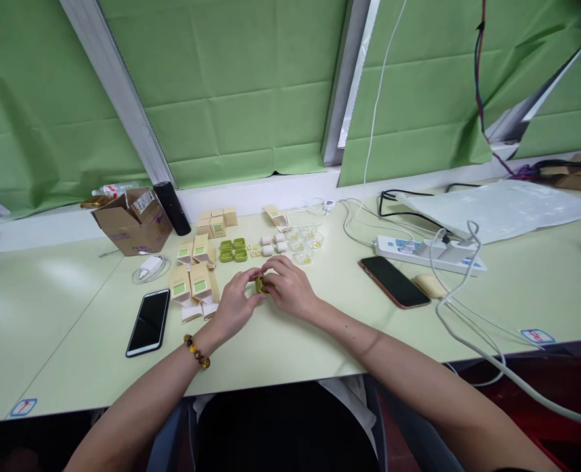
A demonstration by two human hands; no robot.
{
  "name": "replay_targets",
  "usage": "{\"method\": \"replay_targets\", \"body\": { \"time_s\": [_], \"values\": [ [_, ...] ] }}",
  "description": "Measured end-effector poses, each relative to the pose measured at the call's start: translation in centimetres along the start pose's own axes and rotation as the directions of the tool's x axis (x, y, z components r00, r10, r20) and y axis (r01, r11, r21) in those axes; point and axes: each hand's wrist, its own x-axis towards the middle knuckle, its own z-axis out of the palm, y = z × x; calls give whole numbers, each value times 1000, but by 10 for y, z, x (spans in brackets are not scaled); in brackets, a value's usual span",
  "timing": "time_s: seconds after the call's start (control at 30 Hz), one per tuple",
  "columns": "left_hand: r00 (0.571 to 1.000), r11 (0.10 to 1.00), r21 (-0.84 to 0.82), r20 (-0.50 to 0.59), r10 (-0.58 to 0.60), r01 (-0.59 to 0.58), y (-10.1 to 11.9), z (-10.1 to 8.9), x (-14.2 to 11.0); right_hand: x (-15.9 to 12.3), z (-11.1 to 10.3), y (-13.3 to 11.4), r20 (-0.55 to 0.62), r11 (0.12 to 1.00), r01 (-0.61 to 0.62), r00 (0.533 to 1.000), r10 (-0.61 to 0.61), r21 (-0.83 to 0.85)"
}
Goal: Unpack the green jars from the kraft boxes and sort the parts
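Between both hands, just above the pale table, is a small green square container [259,284]. My left hand [236,301] grips its left side with thumb and fingers, a beaded bracelet on that wrist. My right hand [289,287] closes on it from the right and top, its fingertips partly hiding the container. Beyond the hands stand several like green containers [233,250] in a block. Beside them lie tiny yellowish pieces [255,251], white and pinkish small cylinders [274,245] and clear cups [304,242] with yellow spots. Open small cartons [195,286] lie left of my left hand.
Closed small boxes [216,223] stand at the back near a cardboard box [135,223] and a black cylinder [172,208]. Phones lie left [149,322] and right [393,282]. A power strip [430,254] with loose cables and a plastic sheet [506,208] occupy the right side.
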Motion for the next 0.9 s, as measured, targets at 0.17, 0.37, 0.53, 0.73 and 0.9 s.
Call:
{"method": "replay_targets", "body": {
  "time_s": [0.17,0.37,0.53,0.73,0.9],
  "values": [
    [999,992,122,30,26,-29,2,-5,4,3,1,0,39,999,11,999,-9,-45],
    [1000,965,263,7,-18,16,-8,-9,10,14,-14,-3,-54,1000,-20,998,20,-3],
    [998,936,347,-18,-55,58,-19,-10,13,33,-9,23,31,989,-101,994,105,-108],
    [998,848,528,20,-54,35,-20,-9,11,55,28,48,260,940,9,962,85,-342],
    [999,832,553,21,31,-38,-20,-9,8,62,49,52,271,912,3,955,119,-409]
  ]
}}
